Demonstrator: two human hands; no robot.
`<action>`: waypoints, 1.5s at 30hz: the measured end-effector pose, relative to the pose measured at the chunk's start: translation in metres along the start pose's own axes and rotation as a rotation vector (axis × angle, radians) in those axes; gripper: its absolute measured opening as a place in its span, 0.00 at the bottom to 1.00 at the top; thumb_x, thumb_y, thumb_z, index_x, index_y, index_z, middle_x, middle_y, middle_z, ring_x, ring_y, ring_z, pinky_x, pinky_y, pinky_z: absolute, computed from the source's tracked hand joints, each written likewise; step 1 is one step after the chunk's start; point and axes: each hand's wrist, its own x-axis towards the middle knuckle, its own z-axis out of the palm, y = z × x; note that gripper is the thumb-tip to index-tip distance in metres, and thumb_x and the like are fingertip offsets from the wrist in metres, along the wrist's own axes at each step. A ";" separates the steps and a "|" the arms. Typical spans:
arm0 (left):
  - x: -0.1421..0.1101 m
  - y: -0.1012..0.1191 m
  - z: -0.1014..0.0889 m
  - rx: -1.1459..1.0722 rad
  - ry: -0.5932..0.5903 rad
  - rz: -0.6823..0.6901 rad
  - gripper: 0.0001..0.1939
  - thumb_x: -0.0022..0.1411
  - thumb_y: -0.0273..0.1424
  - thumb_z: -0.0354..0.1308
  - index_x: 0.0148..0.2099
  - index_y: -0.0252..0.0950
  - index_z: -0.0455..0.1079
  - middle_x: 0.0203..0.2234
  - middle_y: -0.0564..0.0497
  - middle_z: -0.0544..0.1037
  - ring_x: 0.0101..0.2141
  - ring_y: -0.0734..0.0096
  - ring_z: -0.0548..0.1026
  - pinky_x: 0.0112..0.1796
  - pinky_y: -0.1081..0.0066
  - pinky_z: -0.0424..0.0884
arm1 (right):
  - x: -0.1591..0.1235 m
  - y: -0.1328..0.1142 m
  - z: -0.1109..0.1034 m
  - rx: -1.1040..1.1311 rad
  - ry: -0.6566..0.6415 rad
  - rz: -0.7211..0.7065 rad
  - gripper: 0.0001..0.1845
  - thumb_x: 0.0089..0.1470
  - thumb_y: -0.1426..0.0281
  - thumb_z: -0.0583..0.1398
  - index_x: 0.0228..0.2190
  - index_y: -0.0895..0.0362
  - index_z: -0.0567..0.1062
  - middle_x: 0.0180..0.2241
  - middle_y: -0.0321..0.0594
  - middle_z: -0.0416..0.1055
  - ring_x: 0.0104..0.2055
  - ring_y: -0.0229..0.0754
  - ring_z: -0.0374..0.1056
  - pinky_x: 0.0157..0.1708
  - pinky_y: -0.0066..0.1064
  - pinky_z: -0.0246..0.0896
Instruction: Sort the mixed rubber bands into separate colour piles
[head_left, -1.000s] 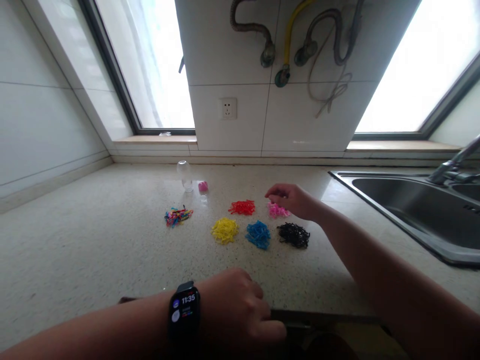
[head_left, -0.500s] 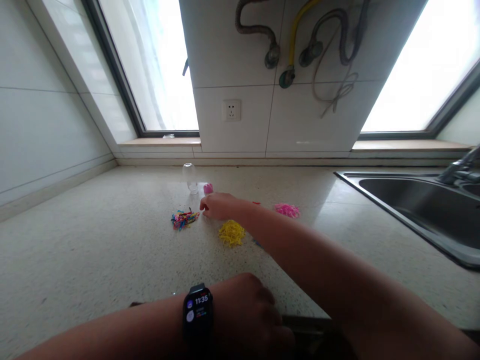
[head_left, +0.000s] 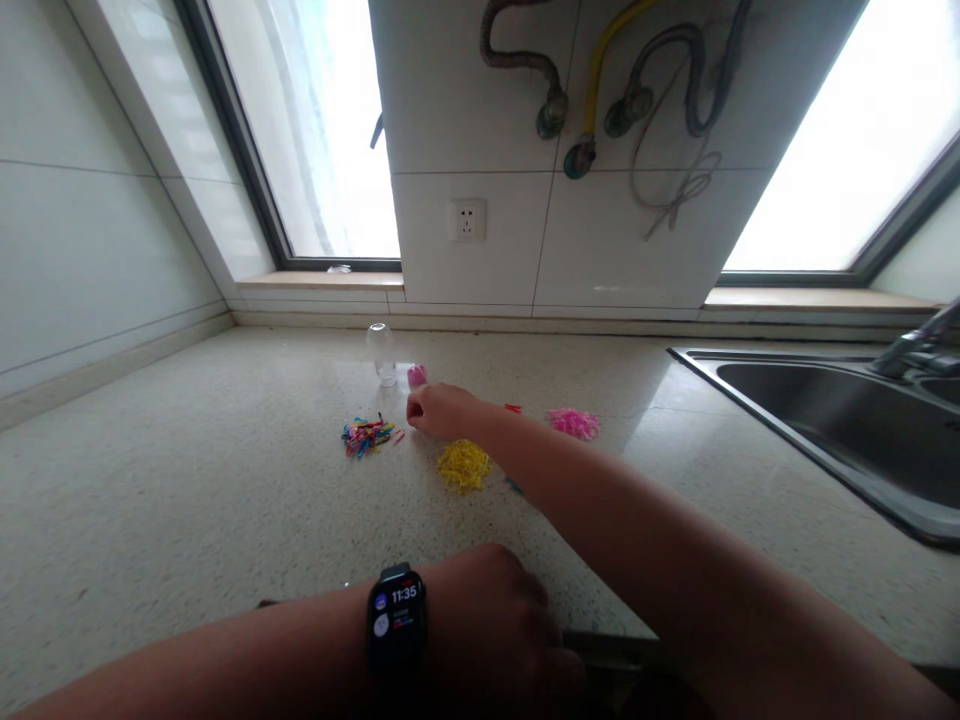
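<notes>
the right hand (head_left: 441,411) reaches over the counter (head_left: 225,500) from the right, its forearm running slantwise across the middle. its fingers are curled in and held together, knuckles up, the tips toward the left and down; whether anything is pinched between them i cannot tell. just beside those tips, to the left, a loose band (head_left: 399,436) lies flat on the counter, reddish and small. its long axis slants, one end toward the near left, the other toward the far right.

left of it, near or touching, sits the mixed pile (head_left: 365,437), a low heap of many-coloured bands pointing all ways. the heap is somewhat longer from left to right, and one dark band sticks out of its far side, pointing away from the person.

the yellow pile (head_left: 463,467) lies on the near side of the right hand, and the pink pile (head_left: 574,423) beyond the forearm. small bits of red and blue show at the forearm's edges.

behind the hand, a clear bottle (head_left: 382,357) stands with its long axis upright, a pink lump (head_left: 417,375) beside it.

the left hand (head_left: 495,630), below a watch (head_left: 397,610), is bent and shadowed at the near edge; i cannot tell if it grips anything.
</notes>
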 end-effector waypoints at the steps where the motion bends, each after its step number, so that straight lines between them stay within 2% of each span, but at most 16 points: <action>1: 0.000 0.000 0.001 -0.003 0.000 -0.002 0.10 0.67 0.34 0.58 0.33 0.37 0.65 0.19 0.57 0.68 0.22 0.71 0.69 0.21 0.68 0.55 | -0.001 0.002 -0.001 0.017 0.009 0.004 0.12 0.57 0.67 0.60 0.41 0.57 0.80 0.42 0.45 0.79 0.43 0.44 0.73 0.38 0.29 0.60; 6: -0.001 -0.001 0.005 -0.010 0.016 -0.003 0.10 0.67 0.34 0.57 0.33 0.37 0.65 0.19 0.57 0.69 0.22 0.71 0.68 0.20 0.67 0.55 | 0.000 -0.002 -0.003 0.027 -0.052 -0.035 0.17 0.56 0.63 0.62 0.45 0.56 0.79 0.43 0.46 0.79 0.43 0.44 0.73 0.38 0.29 0.60; 11: -0.001 -0.001 0.003 -0.014 0.007 -0.005 0.10 0.67 0.34 0.58 0.33 0.37 0.65 0.19 0.58 0.69 0.22 0.71 0.68 0.20 0.68 0.55 | 0.004 -0.013 0.000 -0.010 -0.070 -0.061 0.13 0.56 0.64 0.62 0.41 0.55 0.81 0.41 0.43 0.79 0.40 0.44 0.73 0.33 0.28 0.58; 15: -0.001 -0.002 0.000 -0.022 0.006 -0.002 0.11 0.66 0.35 0.58 0.32 0.37 0.65 0.20 0.57 0.70 0.23 0.72 0.69 0.20 0.68 0.56 | -0.001 -0.010 -0.001 -0.004 -0.053 -0.077 0.11 0.55 0.66 0.62 0.38 0.56 0.81 0.37 0.43 0.80 0.37 0.42 0.72 0.30 0.28 0.55; 20: -0.001 -0.003 0.001 -0.003 -0.011 -0.009 0.10 0.64 0.34 0.61 0.32 0.38 0.64 0.20 0.58 0.70 0.23 0.71 0.69 0.20 0.68 0.56 | -0.033 0.013 -0.024 0.150 0.021 -0.085 0.09 0.55 0.67 0.63 0.36 0.58 0.81 0.33 0.41 0.79 0.31 0.37 0.69 0.31 0.27 0.55; 22: -0.001 -0.003 0.002 -0.005 -0.012 -0.010 0.11 0.63 0.35 0.61 0.32 0.38 0.64 0.20 0.58 0.70 0.23 0.71 0.69 0.20 0.68 0.55 | -0.056 0.023 -0.039 0.217 0.083 -0.015 0.09 0.55 0.66 0.63 0.35 0.59 0.81 0.29 0.40 0.77 0.28 0.35 0.67 0.29 0.27 0.54; 25: -0.001 -0.003 0.003 -0.005 0.000 -0.014 0.13 0.63 0.38 0.61 0.31 0.38 0.64 0.20 0.58 0.70 0.22 0.72 0.68 0.19 0.68 0.53 | -0.096 0.039 -0.058 0.274 0.203 0.027 0.08 0.55 0.67 0.63 0.33 0.59 0.79 0.29 0.40 0.75 0.28 0.35 0.66 0.28 0.27 0.55; 27: -0.001 -0.004 0.004 -0.001 0.005 -0.018 0.13 0.64 0.38 0.60 0.31 0.38 0.63 0.20 0.58 0.70 0.22 0.72 0.68 0.19 0.67 0.52 | -0.121 0.048 -0.062 0.332 0.284 0.053 0.08 0.55 0.66 0.62 0.32 0.59 0.78 0.29 0.39 0.73 0.28 0.35 0.65 0.28 0.27 0.56; 30: -0.001 -0.005 0.005 -0.012 0.012 -0.003 0.12 0.65 0.37 0.59 0.31 0.38 0.63 0.20 0.57 0.70 0.23 0.72 0.68 0.20 0.67 0.53 | -0.146 0.063 -0.056 0.507 0.402 0.173 0.13 0.55 0.60 0.62 0.35 0.58 0.77 0.25 0.35 0.69 0.23 0.32 0.59 0.21 0.26 0.53; 35: 0.000 -0.005 0.006 -0.047 0.026 0.002 0.12 0.64 0.35 0.59 0.30 0.37 0.62 0.19 0.57 0.69 0.23 0.73 0.68 0.20 0.67 0.54 | -0.152 0.077 -0.044 0.778 0.422 0.244 0.17 0.54 0.54 0.62 0.35 0.56 0.75 0.22 0.32 0.64 0.21 0.32 0.58 0.18 0.24 0.54; 40: 0.002 -0.005 0.004 -0.056 0.026 0.005 0.10 0.64 0.33 0.58 0.31 0.37 0.63 0.18 0.57 0.68 0.21 0.74 0.65 0.21 0.67 0.56 | -0.153 0.073 -0.050 0.832 0.399 0.223 0.15 0.53 0.57 0.63 0.34 0.55 0.75 0.20 0.31 0.62 0.20 0.31 0.55 0.17 0.24 0.52; 45: 0.003 -0.003 0.003 -0.067 0.013 -0.017 0.10 0.64 0.34 0.58 0.31 0.37 0.64 0.18 0.57 0.68 0.21 0.73 0.65 0.21 0.66 0.57 | -0.154 0.075 -0.051 0.850 0.386 0.210 0.13 0.54 0.58 0.63 0.34 0.55 0.75 0.23 0.33 0.66 0.22 0.32 0.59 0.19 0.24 0.56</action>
